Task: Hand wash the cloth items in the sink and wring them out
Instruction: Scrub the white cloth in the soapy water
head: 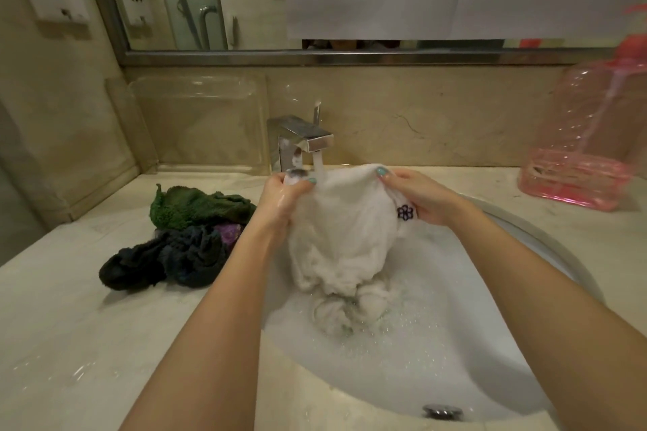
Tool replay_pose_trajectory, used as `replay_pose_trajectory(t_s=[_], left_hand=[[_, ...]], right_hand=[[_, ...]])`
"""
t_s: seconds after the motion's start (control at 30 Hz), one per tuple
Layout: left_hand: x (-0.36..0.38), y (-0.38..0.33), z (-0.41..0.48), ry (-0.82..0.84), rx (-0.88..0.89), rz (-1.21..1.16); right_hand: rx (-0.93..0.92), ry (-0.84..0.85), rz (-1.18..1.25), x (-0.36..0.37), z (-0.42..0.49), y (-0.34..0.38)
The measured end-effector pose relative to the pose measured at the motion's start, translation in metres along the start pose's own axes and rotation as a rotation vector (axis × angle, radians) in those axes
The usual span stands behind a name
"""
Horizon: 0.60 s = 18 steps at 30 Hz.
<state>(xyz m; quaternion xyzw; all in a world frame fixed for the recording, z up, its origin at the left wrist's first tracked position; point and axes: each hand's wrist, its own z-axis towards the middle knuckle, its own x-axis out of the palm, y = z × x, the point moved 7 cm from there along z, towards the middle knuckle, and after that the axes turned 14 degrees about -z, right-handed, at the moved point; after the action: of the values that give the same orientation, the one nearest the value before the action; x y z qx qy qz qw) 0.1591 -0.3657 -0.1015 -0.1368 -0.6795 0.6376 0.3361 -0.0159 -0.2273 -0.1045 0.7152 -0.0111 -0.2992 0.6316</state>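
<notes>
You hold one wet white cloth [343, 231] with a small dark flower emblem. Your left hand [280, 199] and right hand [416, 196] each pinch its top edge under the stream from the one square chrome faucet [301, 138]. Its bunched lower end lies in the sudsy white sink [437, 343]. One heap of green and dark cloths [182, 238] lies on the counter to the left; I cannot tell how many.
</notes>
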Motion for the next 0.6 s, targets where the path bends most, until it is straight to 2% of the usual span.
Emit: replay_pose_trajectory(t_s=[0.1, 0.17, 0.27, 0.4, 0.47, 0.57, 0.6], left_hand=[[0.008, 0.001, -0.011, 0.121, -0.088, 0.353], [0.015, 0.009, -0.017, 0.231, -0.156, 0.439], [0.017, 0.013, -0.013, 0.262, -0.092, 0.301], [-0.006, 0.007, 0.005, 0.101, -0.061, -0.013], [-0.002, 0.012, 0.005, 0.126, -0.140, 0.052], [0.012, 0.029, -0.008, 0.276, -0.286, 0.384], [0.016, 0.031, -0.012, 0.327, -0.311, 0.412]], right_hand=[[-0.044, -0.080, -0.009, 0.003, 0.007, 0.020], [-0.096, -0.076, -0.090, 0.016, 0.010, 0.037], [-0.098, -0.023, -0.196, 0.035, 0.015, 0.041], [-0.035, -0.061, -0.196, 0.034, 0.017, 0.023], [0.011, -0.046, -0.114, 0.031, 0.013, 0.018], [0.026, -0.048, 0.038, 0.030, 0.014, 0.023], [0.024, -0.049, 0.039, 0.031, 0.015, 0.025]])
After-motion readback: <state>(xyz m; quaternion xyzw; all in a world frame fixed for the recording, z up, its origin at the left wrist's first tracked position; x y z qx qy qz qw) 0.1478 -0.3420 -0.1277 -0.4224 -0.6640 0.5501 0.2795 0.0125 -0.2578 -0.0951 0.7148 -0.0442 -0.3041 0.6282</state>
